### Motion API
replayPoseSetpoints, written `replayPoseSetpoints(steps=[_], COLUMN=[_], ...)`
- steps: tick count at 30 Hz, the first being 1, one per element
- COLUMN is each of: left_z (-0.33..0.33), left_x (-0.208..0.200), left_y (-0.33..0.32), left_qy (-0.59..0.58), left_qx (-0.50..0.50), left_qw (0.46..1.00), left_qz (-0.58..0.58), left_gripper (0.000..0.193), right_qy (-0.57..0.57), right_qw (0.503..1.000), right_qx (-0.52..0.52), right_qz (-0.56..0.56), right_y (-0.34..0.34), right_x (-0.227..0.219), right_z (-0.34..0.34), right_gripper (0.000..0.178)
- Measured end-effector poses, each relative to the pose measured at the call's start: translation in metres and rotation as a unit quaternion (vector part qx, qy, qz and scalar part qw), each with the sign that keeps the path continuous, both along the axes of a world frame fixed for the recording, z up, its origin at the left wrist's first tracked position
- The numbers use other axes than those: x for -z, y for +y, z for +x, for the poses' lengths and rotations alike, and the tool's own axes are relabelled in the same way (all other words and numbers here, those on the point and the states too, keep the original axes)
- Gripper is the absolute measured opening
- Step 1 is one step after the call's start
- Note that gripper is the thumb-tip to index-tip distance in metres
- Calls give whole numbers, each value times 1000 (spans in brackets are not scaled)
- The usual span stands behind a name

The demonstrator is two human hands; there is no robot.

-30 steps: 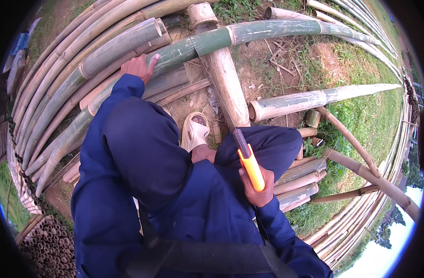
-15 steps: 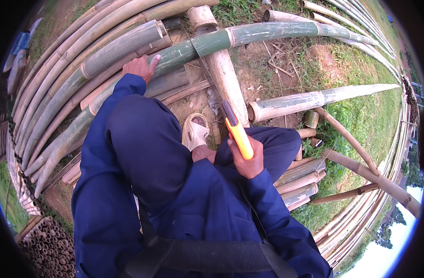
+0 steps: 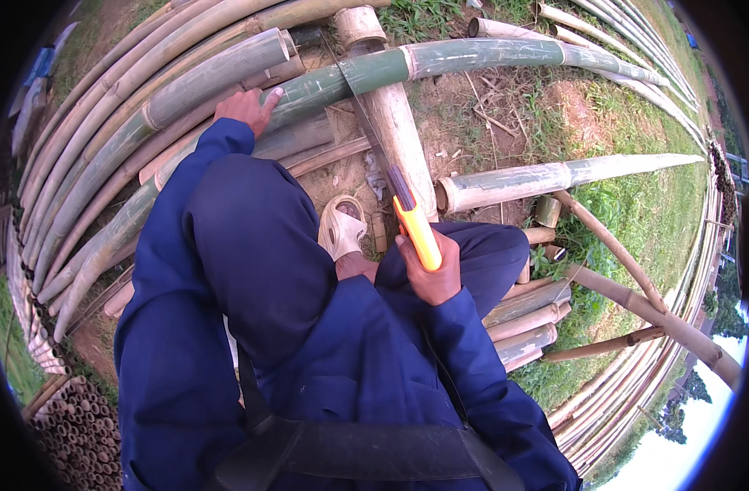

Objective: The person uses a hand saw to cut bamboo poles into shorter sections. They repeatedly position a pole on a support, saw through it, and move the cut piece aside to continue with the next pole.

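Note:
A long green bamboo pole (image 3: 481, 55) arcs across the far side, lying over a pale, thicker bamboo support (image 3: 397, 135). My left hand (image 3: 247, 110) holds this pole left of the support, thumb raised and fingers over its far side. In my right hand (image 3: 434, 266) is a handsaw, gripped by its yellow-orange handle (image 3: 418, 233). Its long thin blade (image 3: 366, 121) runs away from me and crosses the green pole just left of the support. How deep the blade sits in the bamboo I cannot tell.
Stacked bamboo poles (image 3: 116, 123) fill the left. Another cut pole (image 3: 505, 184) lies right of the support. Short bamboo pieces (image 3: 526, 315) are beside my right knee, and a propped bamboo frame (image 3: 661, 315) stands farther right. My sandalled foot (image 3: 341, 225) is below the blade.
My right hand and the saw have moved slightly forward, away from me. My left hand stays at the same place on the green pole.

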State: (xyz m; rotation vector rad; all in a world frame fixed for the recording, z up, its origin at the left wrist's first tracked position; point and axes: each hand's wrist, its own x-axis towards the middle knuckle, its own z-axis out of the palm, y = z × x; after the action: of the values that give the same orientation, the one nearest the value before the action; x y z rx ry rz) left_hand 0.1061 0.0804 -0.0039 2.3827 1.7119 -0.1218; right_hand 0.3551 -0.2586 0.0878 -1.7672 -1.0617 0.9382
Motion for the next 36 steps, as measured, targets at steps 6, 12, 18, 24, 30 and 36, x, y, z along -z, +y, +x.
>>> replayPoseSetpoints(steps=[6,12,18,24,30,36], left_z=[8,0,5,-1,2,-6], left_x=[-3,4,3,6,7,9], left_y=[-19,-12,-26,-24,-36,-29], left_qy=[20,2,19,-10,19,-25], left_qx=[1,13,9,26,15,29], left_qw=[999,1000,999,997,999,997], left_qz=[37,25,38,65,47,60], left_gripper=[83,86,86,85,84,84], right_qy=[-12,-14,-7,8,-7,6], right_qw=[999,1000,999,996,999,999], right_qx=[-11,-5,-2,-20,-12,-8], right_qz=[-30,-20,-38,-86,-50,-31], right_y=[-67,4,-51,0,-36,-4], right_x=[-50,-16,-53,-14,-46,-13], right_z=[8,-6,4,-3,9,-6], right_gripper=[30,13,22,21,18,17])
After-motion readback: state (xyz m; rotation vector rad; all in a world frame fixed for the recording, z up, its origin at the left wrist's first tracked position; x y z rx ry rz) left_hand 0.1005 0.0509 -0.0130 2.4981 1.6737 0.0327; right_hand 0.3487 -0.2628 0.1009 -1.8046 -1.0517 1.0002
